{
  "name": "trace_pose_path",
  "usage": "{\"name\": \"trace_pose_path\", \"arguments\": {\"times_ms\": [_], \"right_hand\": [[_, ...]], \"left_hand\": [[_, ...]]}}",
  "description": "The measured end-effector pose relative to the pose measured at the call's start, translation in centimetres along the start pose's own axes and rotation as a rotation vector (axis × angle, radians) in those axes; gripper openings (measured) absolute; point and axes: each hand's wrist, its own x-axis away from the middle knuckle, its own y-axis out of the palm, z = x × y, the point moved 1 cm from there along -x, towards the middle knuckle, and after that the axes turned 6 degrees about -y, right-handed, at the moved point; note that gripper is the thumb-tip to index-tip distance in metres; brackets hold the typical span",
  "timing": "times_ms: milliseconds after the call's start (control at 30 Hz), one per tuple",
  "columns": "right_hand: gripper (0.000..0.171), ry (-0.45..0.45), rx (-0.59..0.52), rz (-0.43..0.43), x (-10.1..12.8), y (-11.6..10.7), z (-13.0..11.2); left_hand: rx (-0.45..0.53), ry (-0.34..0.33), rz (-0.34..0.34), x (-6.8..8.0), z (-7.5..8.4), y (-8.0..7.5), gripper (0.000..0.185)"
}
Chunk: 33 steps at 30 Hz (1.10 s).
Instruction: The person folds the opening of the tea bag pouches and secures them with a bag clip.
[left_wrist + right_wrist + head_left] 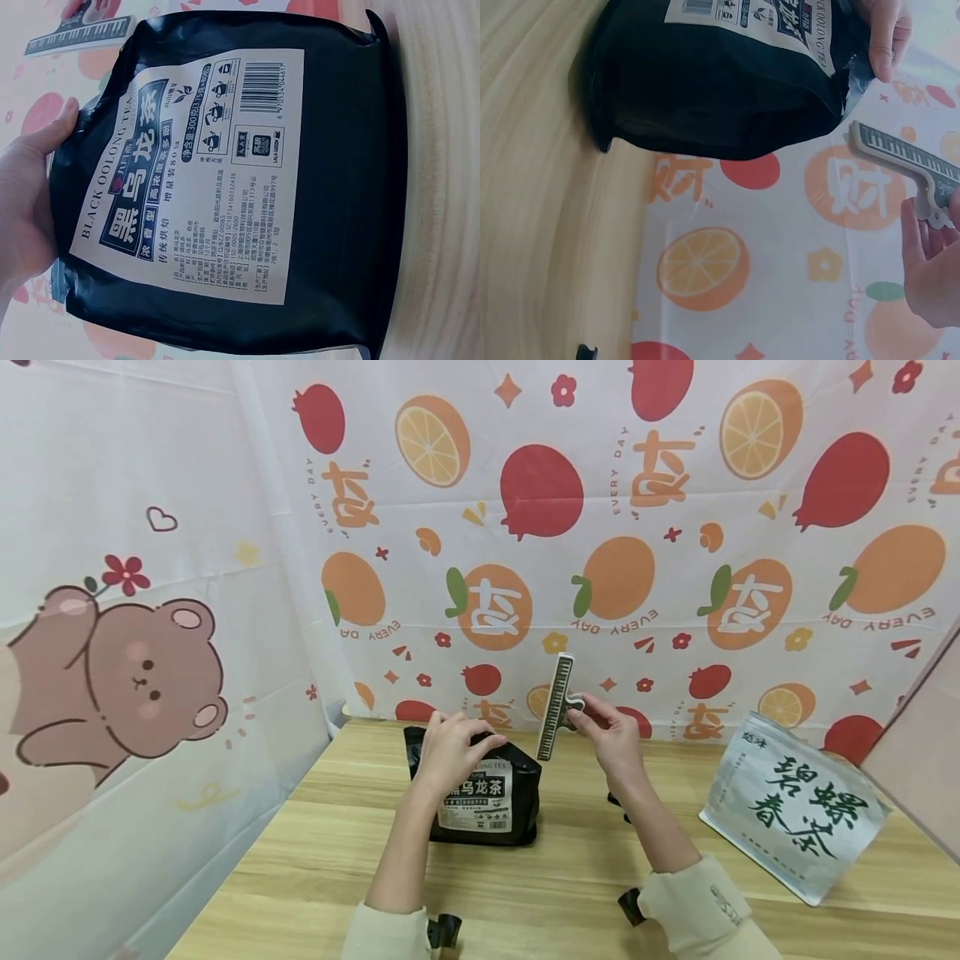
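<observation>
The left hand (450, 747) grips the top of the black oolong tea bag (480, 793), which stands upright on the desk (570, 877). The right hand (611, 731) pinches the handles of a long sealing clip (556, 706) held in the air just beside the bag's top. To clip well, flatten the bag's mouth first — then squeeze the clip wide and slide it square across the fold.

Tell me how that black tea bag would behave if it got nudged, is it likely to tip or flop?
The black bag probably flexes rather than staying stiff: its foil top creases under the left hand. It stands upright on the table on a bulging base, so a light nudge may slide it; a high push could tip it. The glossy film looks somewhat slippery.
</observation>
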Motion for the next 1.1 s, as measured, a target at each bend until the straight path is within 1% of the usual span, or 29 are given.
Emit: {"name": "trace_pose_path", "arguments": {"times_ms": [167, 300, 500, 633, 733, 833, 867, 933, 967, 1033, 1100], "right_hand": [[0.034, -0.055, -0.029, 0.008, 0.0, 0.4, 0.3], [0.033, -0.076, -0.034, 0.005, 0.1, 0.6, 0.2], [0.033, -0.094, 0.04, -0.025, 0.6, 0.6, -0.1], [0.032, -0.154, 0.084, -0.061, 1.0, 0.7, 0.2], [0.03, -0.245, 0.105, -0.104, 1.2, 0.9, 0.7], [0.029, -0.349, 0.07, -0.159, 1.3, 1.1, 1.3], [0.029, -0.369, 0.057, -0.176, 1.4, 1.1, 1.4], [0.03, -0.387, 0.035, -0.202, 1.4, 1.1, 1.6], [0.03, -0.383, 0.036, -0.213, 1.3, 1.1, 1.7], [0.029, -0.369, 0.063, -0.239, 1.3, 1.1, 1.5], [0.027, -0.353, 0.123, -0.273, 1.5, 1.2, 0.4]], "left_hand": [[-0.002, -0.003, 0.003, 0.2, 0.2, -0.1, 0.017], [-0.007, -0.008, 0.008, 0.5, 0.5, -0.2, 0.018], [-0.017, -0.022, 0.008, 1.1, 1.4, -0.4, 0.018], [-0.012, -0.029, -0.003, 1.4, 1.8, -0.5, 0.017], [-0.006, -0.026, -0.016, 1.4, 1.8, -0.4, 0.017], [0.0, -0.022, -0.024, 1.3, 1.7, -0.4, 0.016], [0.001, -0.021, -0.027, 1.3, 1.7, -0.4, 0.016], [0.006, -0.012, -0.034, 1.2, 1.6, -0.5, 0.016], [0.01, -0.006, -0.041, 1.2, 1.6, -0.5, 0.016], [0.017, 0.011, -0.052, 1.2, 1.4, -0.6, 0.016], [0.029, 0.027, -0.061, 1.1, 1.4, -0.7, 0.015]]}}
